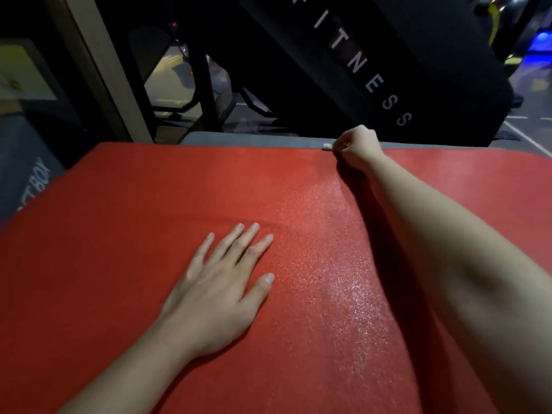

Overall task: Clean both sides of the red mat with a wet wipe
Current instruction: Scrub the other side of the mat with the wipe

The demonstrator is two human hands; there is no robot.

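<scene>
The red mat fills most of the view and lies flat on a grey platform. My left hand rests flat on the mat near its middle, fingers spread and straight. My right hand is stretched out to the mat's far edge, with its fingers curled around a small white wet wipe; only a corner of the wipe shows past the knuckles. A damp, shiny streak runs along the mat from near me toward the right hand.
The grey platform shows beyond the mat's far edge. A black panel lettered "FITNESS" leans behind it. A beige post and a dark box stand on the left. The gym floor with white lines lies at the far right.
</scene>
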